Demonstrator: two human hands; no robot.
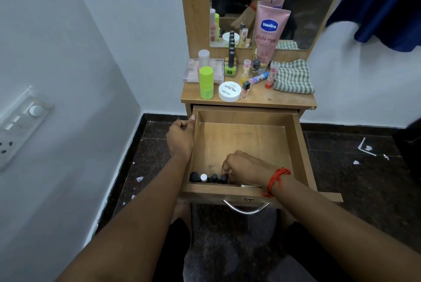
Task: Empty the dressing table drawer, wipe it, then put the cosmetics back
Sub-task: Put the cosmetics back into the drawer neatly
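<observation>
While the drawer [248, 145] stands pulled out, the right hand [245, 166] is down inside at its front wall, fingers curled shut round the black cap of a small bottle [223, 178] — rest of the bottle hidden by the drawer front. Just left of those fingers, a row of three more small bottles [204, 177]: black cap, white cap, black cap, all upright against the front wall. Left hand [181, 137] is closed on the drawer's left side wall, thumb tip over the rim. Beyond both sets of fingers, on the tabletop [284, 100]: green bottle [206, 82], white nail-polish-remover tub [229, 91], pink Vaseline tube [268, 35], other cosmetics w/ a checked cloth [292, 78] at the right. Red thread on the right wrist.
</observation>
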